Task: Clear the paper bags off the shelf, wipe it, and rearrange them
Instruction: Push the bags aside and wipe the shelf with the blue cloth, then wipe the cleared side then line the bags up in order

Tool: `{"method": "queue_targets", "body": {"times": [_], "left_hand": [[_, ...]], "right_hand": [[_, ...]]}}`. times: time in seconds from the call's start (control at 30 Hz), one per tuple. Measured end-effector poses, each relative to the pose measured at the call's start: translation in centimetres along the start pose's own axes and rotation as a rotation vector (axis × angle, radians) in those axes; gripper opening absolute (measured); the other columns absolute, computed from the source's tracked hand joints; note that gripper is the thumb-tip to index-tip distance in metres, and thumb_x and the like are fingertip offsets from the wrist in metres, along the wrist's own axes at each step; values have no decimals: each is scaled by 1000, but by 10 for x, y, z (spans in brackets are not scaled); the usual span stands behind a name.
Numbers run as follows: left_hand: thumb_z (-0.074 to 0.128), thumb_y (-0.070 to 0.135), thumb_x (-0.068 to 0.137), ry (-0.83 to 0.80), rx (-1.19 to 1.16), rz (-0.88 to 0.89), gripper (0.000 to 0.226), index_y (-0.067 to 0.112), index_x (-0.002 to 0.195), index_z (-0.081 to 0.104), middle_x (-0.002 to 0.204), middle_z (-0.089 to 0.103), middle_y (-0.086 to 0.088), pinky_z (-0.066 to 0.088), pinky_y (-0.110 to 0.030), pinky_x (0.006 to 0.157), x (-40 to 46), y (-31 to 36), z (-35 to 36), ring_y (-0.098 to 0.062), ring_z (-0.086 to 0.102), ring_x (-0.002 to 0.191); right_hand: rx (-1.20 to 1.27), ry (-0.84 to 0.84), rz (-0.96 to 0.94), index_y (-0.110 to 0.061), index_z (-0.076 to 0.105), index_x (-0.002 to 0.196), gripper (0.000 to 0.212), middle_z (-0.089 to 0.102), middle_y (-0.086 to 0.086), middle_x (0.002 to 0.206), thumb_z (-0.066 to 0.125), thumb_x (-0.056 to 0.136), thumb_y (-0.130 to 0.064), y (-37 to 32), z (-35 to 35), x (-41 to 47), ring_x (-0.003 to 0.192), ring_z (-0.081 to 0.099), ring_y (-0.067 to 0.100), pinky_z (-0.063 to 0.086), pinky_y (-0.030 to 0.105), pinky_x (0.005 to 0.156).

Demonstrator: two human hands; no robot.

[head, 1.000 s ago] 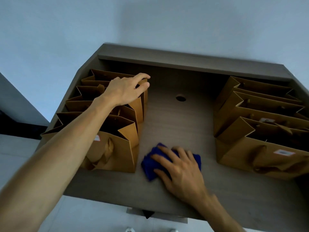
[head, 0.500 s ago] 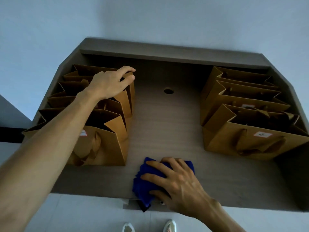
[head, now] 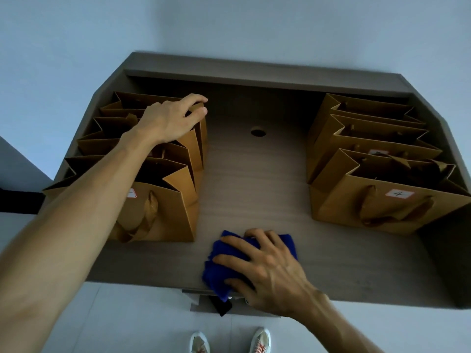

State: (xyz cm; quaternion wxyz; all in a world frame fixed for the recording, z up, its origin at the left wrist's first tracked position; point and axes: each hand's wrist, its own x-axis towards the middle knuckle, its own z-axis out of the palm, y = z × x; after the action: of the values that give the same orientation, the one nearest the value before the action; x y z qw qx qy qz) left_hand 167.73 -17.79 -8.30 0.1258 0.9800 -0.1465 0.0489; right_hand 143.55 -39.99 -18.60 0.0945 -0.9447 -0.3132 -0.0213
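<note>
Right hand point(head: 267, 271) presses the blue cloth point(head: 229, 261) flat at the shelf point(head: 254, 187) front edge, left hand point(head: 168, 118) apparently pinching the left paper bags' point(head: 163, 207) rim: risk, cloth slips off, bags topple.

Handwritten "4" on white sticker point(head: 399, 193), front right paper bag point(head: 382, 210); other stickers unreadable.

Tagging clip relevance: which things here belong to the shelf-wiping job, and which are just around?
Job:
left bags
right bags
blue cloth
shelf
left hand
right hand

Around:
shoes
wall
</note>
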Motion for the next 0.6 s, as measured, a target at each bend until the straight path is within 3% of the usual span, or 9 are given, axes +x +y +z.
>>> {"method": "queue_targets", "body": {"times": [0.13, 0.3, 0.37, 0.5, 0.6], "left_hand": [[24, 55, 99, 1, -4, -2, 49, 36, 144, 28, 106, 65, -4, 40, -34, 74, -2, -2, 1, -20, 58, 88], [35, 52, 98, 42, -148, 1, 52, 29, 145, 29, 133, 55, -6, 43, -49, 99, -6, 0, -5, -28, 54, 118], [38, 51, 98, -3, -220, -21, 51, 27, 142, 36, 132, 56, -5, 42, -42, 98, -6, -1, -9, -25, 53, 119], [47, 43, 97, -64, -370, -79, 40, 27, 134, 50, 129, 59, 1, 39, -30, 91, -7, -4, -28, -14, 55, 114], [47, 39, 98, -80, -398, -97, 31, 29, 126, 55, 118, 64, 6, 42, -32, 88, -10, -17, -48, -5, 62, 95]], "right_hand": [[55, -17, -8, -44, 45, 132, 42, 46, -12, 143, 45, 92, -55, -1, 1, 5, 118, 50, 22, 46, 39, 90], [49, -62, 58, -50, 43, 134, 43, 44, -16, 145, 40, 93, -61, 25, -6, -28, 119, 49, 17, 46, 37, 91], [48, -120, 83, -52, 41, 134, 45, 43, -18, 144, 37, 91, -66, 30, -11, -33, 120, 47, 15, 44, 37, 92], [147, -183, 40, -55, 29, 140, 58, 24, -26, 151, 29, 86, -79, 33, -28, -17, 134, 23, 7, 18, 25, 103], [166, -43, -24, -49, 38, 134, 52, 35, -24, 143, 26, 90, -73, 30, -52, 13, 129, 30, 1, 27, 23, 101]]}}
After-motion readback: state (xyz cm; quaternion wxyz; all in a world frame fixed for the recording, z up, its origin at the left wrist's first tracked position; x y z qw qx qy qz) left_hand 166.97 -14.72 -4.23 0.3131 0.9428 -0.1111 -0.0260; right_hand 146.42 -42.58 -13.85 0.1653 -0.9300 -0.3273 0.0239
